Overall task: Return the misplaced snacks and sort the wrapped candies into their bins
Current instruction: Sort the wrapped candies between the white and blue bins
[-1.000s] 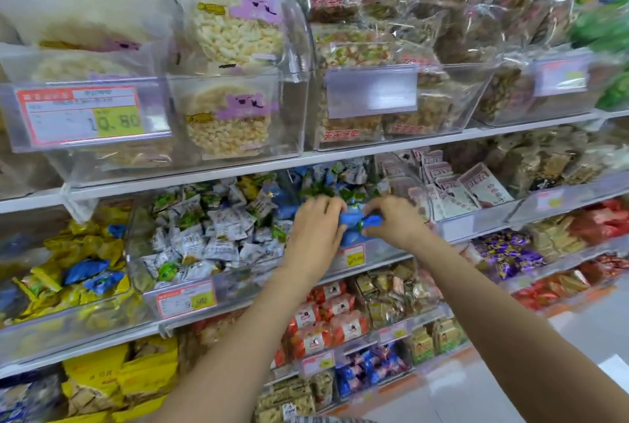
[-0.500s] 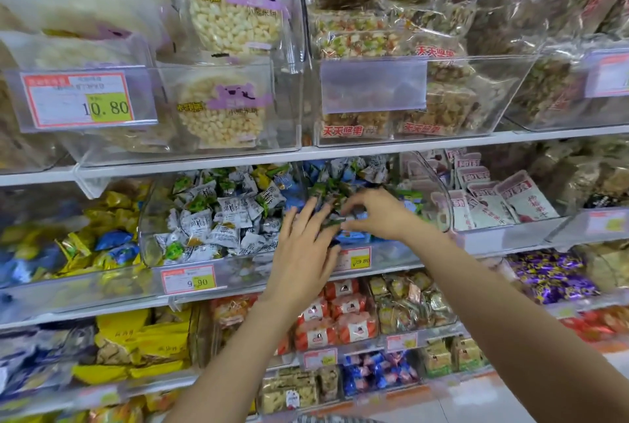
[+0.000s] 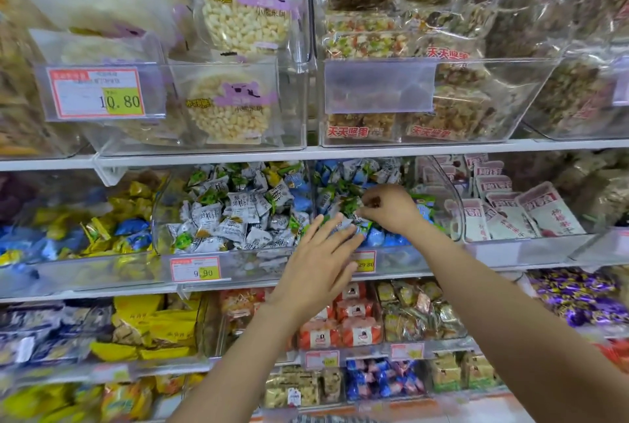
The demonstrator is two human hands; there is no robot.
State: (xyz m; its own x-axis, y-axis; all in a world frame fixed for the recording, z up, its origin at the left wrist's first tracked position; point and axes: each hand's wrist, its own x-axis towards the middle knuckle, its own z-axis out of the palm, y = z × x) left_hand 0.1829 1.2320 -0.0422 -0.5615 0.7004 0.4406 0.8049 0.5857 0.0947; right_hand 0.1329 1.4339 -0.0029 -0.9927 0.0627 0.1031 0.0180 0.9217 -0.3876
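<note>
Pinching a wrapped candy (image 3: 352, 211) inside the middle bin (image 3: 450, 204), the right hand (image 3: 391, 210) had curled fingers; the left hand (image 3: 318, 264) was flat and empty. A weak pinch could have dropped it among the grey candies (image 3: 238, 215) just beside.

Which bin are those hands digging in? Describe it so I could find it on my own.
Look at the middle shelf, the row of clear bins under the rice cakes. The bin sits between silver-white wrapped candies on its left and flat pink-and-white packets on its right, with the left hand and right hand at it. Only it holds mixed blue and green wrapped candies.
</note>
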